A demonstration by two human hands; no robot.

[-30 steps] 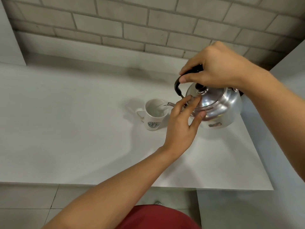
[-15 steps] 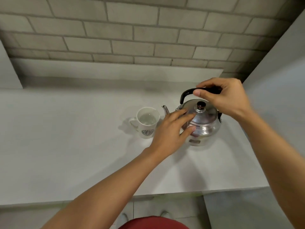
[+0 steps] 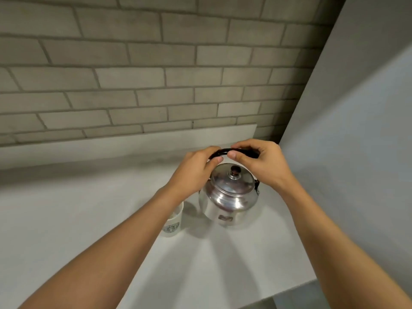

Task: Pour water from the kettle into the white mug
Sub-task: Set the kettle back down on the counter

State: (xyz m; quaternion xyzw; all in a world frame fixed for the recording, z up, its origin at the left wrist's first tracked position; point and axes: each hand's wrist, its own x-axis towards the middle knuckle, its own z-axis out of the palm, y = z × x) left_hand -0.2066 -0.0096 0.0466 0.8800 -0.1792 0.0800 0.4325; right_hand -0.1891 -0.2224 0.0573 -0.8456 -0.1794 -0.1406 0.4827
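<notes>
A shiny steel kettle (image 3: 229,201) with a dark lid knob stands upright on the white counter (image 3: 66,219). Its black handle (image 3: 225,150) arches over the lid. My right hand (image 3: 260,163) is closed around the right part of the handle. My left hand (image 3: 194,172) grips the handle's left end, with its thumb by the lid's edge. The white mug (image 3: 172,224) with a dark round logo stands just left of the kettle. My left forearm covers most of the mug, hiding its rim and inside. The kettle's spout is hidden too.
A grey brick wall (image 3: 133,85) rises behind the counter, with a low white ledge (image 3: 133,143) at its foot. A tall white panel (image 3: 356,130) stands close on the right. The counter's front edge (image 3: 278,297) runs at the lower right.
The kettle now stands level beside the mug. My left hand has risen from the kettle's body to the handle. The view has swung, so my left arm now covers the mug.
</notes>
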